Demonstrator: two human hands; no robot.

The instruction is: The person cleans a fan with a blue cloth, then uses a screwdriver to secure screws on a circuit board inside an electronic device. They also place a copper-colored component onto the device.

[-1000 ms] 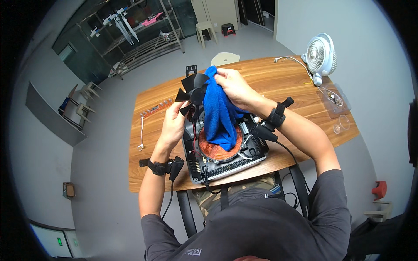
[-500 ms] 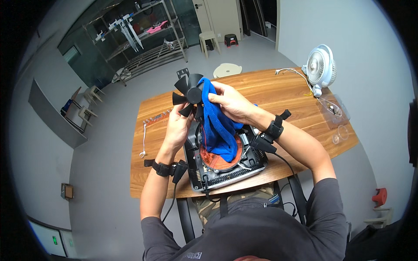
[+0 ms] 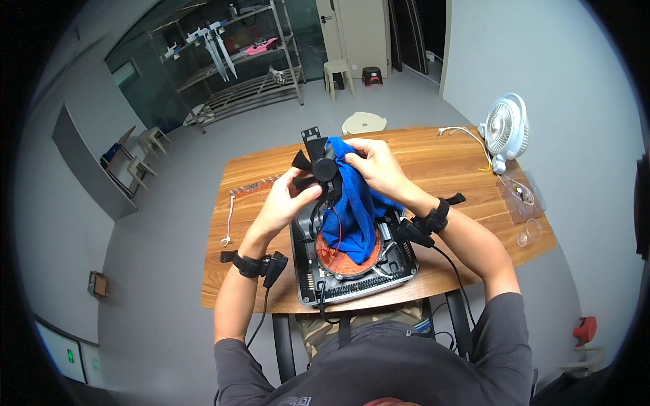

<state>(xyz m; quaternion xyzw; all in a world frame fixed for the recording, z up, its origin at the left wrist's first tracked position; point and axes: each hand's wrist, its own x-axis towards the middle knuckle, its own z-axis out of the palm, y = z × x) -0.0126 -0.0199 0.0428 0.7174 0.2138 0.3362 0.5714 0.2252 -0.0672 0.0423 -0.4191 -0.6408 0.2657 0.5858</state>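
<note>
A small black cooling fan [image 3: 324, 170] with dark blades is held up above an opened appliance. My left hand [image 3: 292, 196] grips the fan from its left and lower side. A blue cloth [image 3: 353, 203] is pinched in my right hand [image 3: 374, 164] against the fan's right side, and its loose end drapes down. Beneath it lies the opened black and silver housing [image 3: 315, 287], which holds a round copper-coloured coil [image 3: 325, 260]. Thin red wires run from the fan down toward the coil. The cloth hides part of the fan and coil.
On the wooden table [image 3: 447, 264], an orange circuit strip [image 3: 250, 186] with a white cable lies at the left. A white desk fan [image 3: 506, 128] stands at the far right, near a clear plastic box [image 3: 521, 196]. A cream stool [image 3: 363, 122] stands beyond the table.
The whole view has shifted slightly. The fan has turned in my left hand, whose fingers now wrap further around it. My right hand stays on the cloth at the fan's edge.
</note>
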